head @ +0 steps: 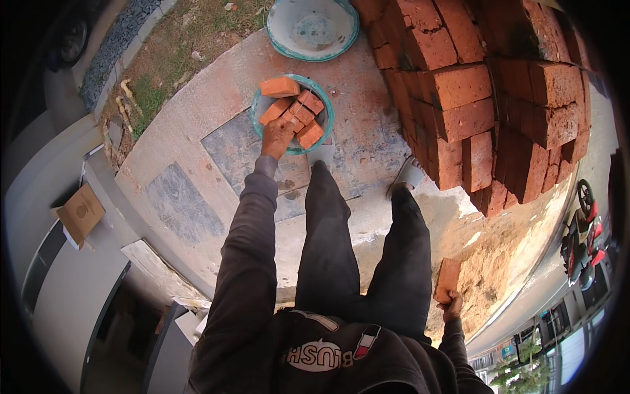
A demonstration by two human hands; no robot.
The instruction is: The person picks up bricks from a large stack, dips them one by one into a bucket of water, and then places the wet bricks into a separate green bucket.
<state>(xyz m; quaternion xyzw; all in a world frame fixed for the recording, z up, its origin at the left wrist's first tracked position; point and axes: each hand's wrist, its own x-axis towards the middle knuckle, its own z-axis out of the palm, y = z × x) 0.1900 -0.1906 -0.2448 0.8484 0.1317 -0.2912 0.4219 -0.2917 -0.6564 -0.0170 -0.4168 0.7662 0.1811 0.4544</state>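
A teal-rimmed bucket [330, 111] stands on the paving by my left foot, with several orange bricks [301, 112] in it. One brick [280, 86] lies across its far rim. Over the near side of the bucket, my left hand [278, 135] is closed on what looks like its thin wire handle [296, 111], which runs above the bricks. Low on the right, beside my thigh, my right hand [451, 306] grips the end of a single brick [447, 279]. That brick is held apart from the stack.
A tall stack of red bricks [465, 88] rises close to my right foot. Beyond the bucket sits a second teal-rimmed basin [315, 27]. Sand [485, 276] lies to the right, with a red motorcycle [585, 241] farther off. A cardboard box [81, 215] is at the left.
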